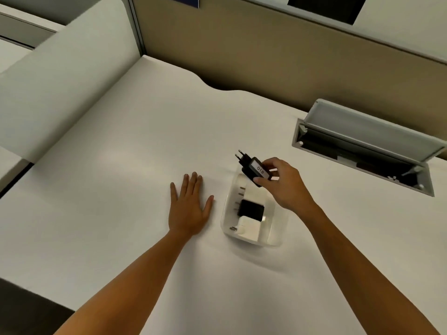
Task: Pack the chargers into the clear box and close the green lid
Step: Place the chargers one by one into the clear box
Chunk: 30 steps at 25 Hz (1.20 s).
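Resting our flat, empty left hand [187, 209] on the white worktop [121, 189], our right grip [281, 183] pinches a black charger [254, 169] above the clear box [227, 213], beige partition [242, 44] behind.

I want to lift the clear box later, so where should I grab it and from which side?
Grip the clear box by its two long walls, coming from above at the near end. The right hand holds a black charger over the far end, and the top is open, so the walls are exposed.

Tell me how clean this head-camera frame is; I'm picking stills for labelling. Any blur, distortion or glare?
Head view: wide-angle bending bows the desk edges; the left partition is smeared by motion; lighting is soft with faint shadows; the clear box shows little glare and nearly blends into the desk; the label on the black charger in the right hand reads 018.
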Each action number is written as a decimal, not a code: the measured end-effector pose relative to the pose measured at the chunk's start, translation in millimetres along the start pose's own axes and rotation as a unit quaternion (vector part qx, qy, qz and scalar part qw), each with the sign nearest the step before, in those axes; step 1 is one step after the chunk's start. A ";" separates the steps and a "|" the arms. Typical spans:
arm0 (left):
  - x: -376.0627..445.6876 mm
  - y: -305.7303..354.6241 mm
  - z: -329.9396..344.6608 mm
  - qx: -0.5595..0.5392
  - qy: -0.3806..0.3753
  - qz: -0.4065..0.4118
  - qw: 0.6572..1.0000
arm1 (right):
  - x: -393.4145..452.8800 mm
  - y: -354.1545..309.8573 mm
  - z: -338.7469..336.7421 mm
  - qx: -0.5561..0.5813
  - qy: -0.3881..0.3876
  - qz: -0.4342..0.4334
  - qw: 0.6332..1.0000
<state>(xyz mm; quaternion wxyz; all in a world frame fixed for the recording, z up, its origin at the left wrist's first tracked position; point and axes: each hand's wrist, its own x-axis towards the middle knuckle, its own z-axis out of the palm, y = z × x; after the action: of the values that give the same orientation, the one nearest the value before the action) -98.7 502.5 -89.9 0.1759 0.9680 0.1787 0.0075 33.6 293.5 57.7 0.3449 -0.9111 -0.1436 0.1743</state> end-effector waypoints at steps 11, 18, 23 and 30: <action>3.7 -0.2 2.9 -0.014 0.024 -0.006 1.000 | 13.8 47.6 42.3 -0.159 0.052 -0.033 0.985; 4.9 -0.5 4.2 -0.012 0.031 -0.006 0.999 | 20.2 50.8 47.6 -0.202 0.062 -0.036 0.977; 4.4 1.1 3.3 -0.017 0.033 -0.006 0.999 | 14.2 52.6 50.2 -0.210 0.053 -0.039 0.975; 4.0 0.4 4.5 -0.017 0.030 -0.006 0.999 | -27.3 54.9 25.9 -0.037 0.197 -0.101 0.975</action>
<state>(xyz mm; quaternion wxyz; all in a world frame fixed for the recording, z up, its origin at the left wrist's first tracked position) -94.5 502.0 -94.2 0.1866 0.9631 0.1899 0.0385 6.0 258.5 8.2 0.3484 -0.9203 -0.1708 -0.0496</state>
